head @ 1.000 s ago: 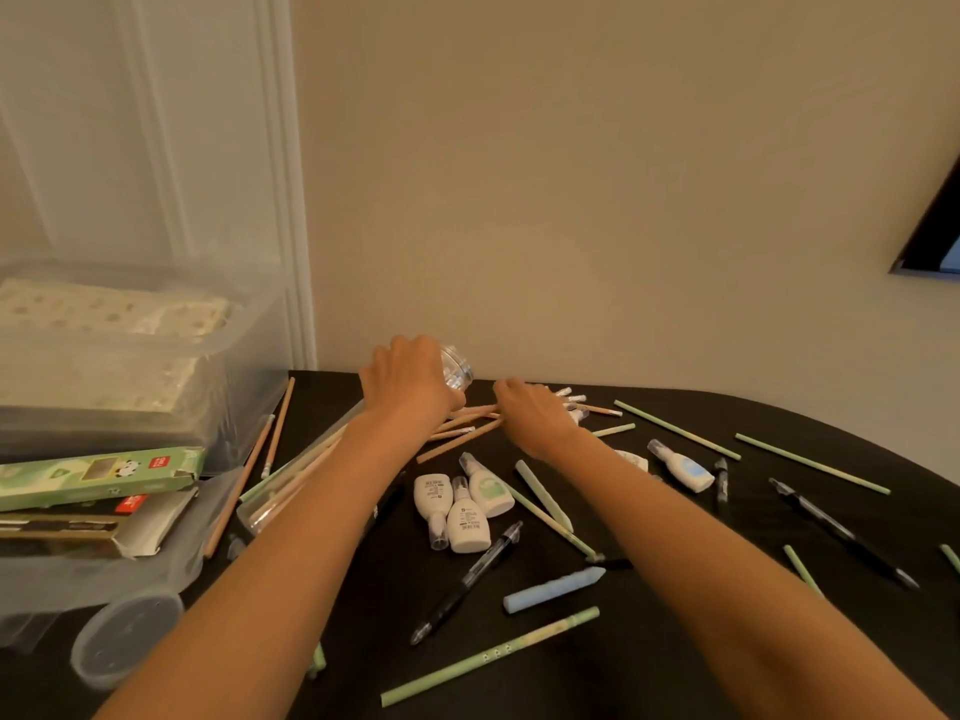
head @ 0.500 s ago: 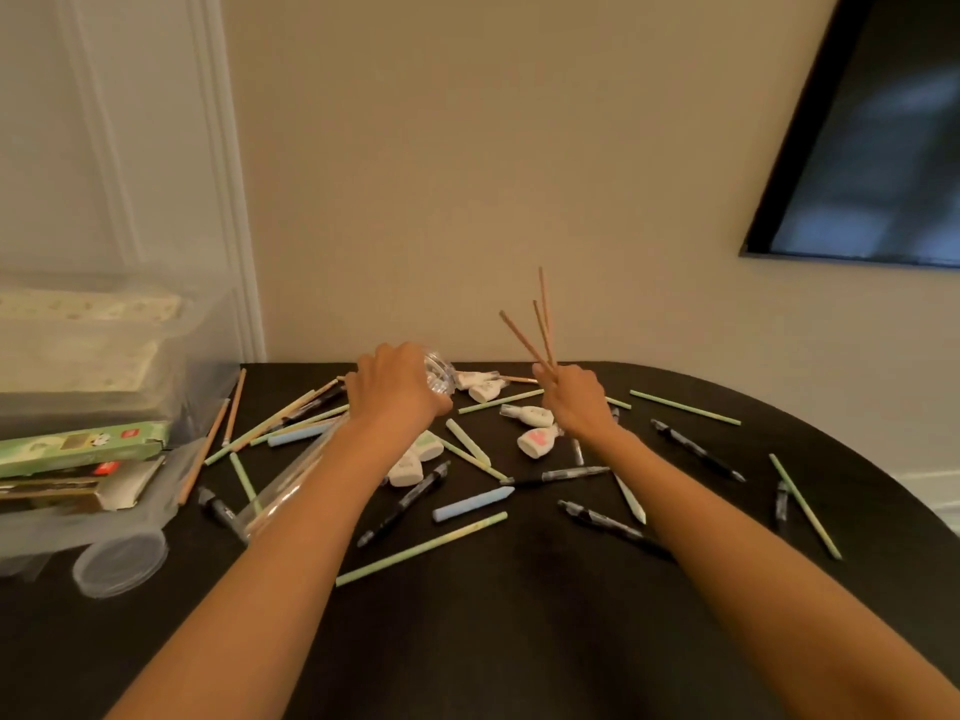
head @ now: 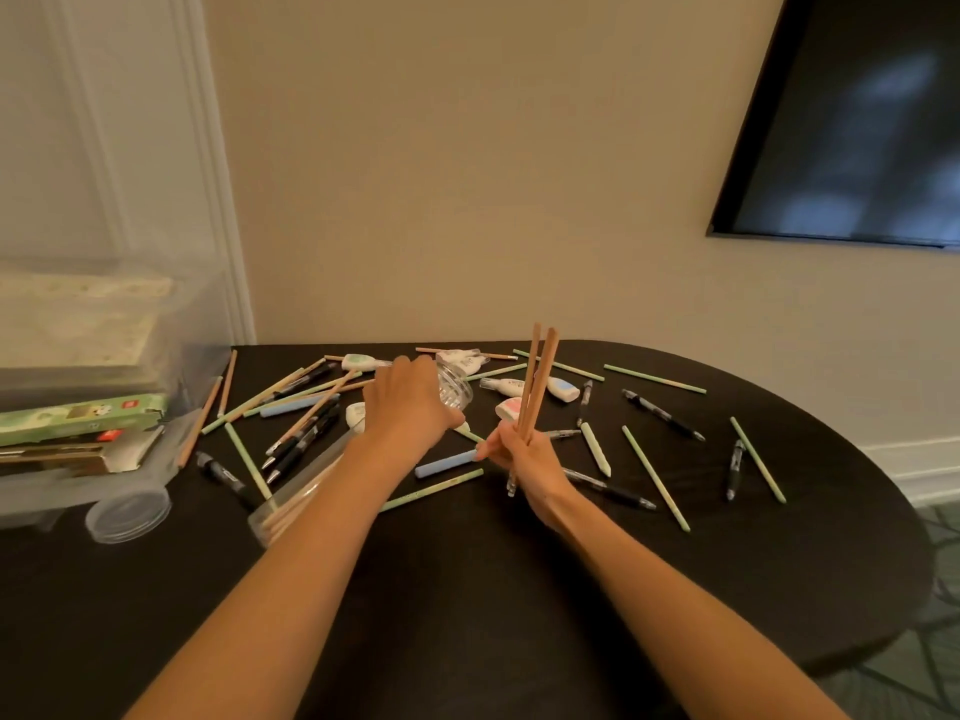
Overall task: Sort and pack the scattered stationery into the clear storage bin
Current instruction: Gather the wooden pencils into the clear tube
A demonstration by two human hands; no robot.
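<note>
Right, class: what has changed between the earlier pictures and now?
The right hand gathered wooden pencils off the table, lifted them and drew back toward the person; once fanned, they now stand bunched upright. The left hand still grips the clear jar; the other stationery lies scattered as before.

Both arms outstretched; left hand grips clear jar; right hand clasps wooden pencils upright.

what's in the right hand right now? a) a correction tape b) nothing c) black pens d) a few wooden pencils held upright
D: the right hand grips a small bunch of wooden pencils pointing up, while the left hand holds a clear container.
</note>
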